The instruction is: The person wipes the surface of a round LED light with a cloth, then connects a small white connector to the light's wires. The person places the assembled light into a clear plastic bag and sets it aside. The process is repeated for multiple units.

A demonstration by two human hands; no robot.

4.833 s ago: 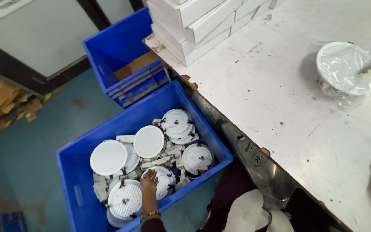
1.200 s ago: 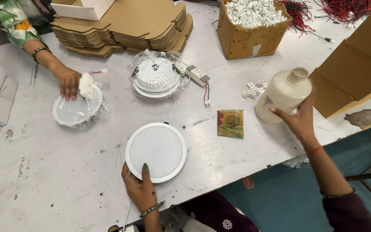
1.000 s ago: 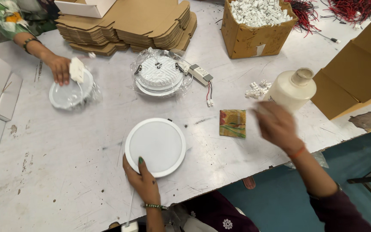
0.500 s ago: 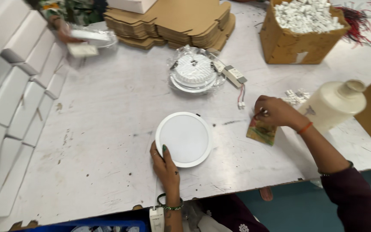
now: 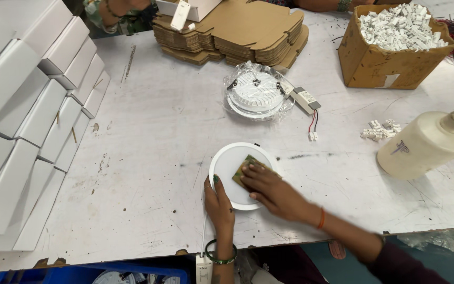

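Head view: right hand [image 5: 274,192], off the jug [image 5: 426,144] a moment ago, now presses a cloth [image 5: 247,167] onto the light [image 5: 240,173]; left hand [image 5: 219,202], fingers flat, steadies its rim on the desk [image 5: 148,147].

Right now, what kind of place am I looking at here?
Probably a small workshop packing round ceiling lights. On the worn white table lie stacked flat cardboard cartons, folded white boxes and a carton of white connectors, while the right hand presses a cloth pad on a round light panel.
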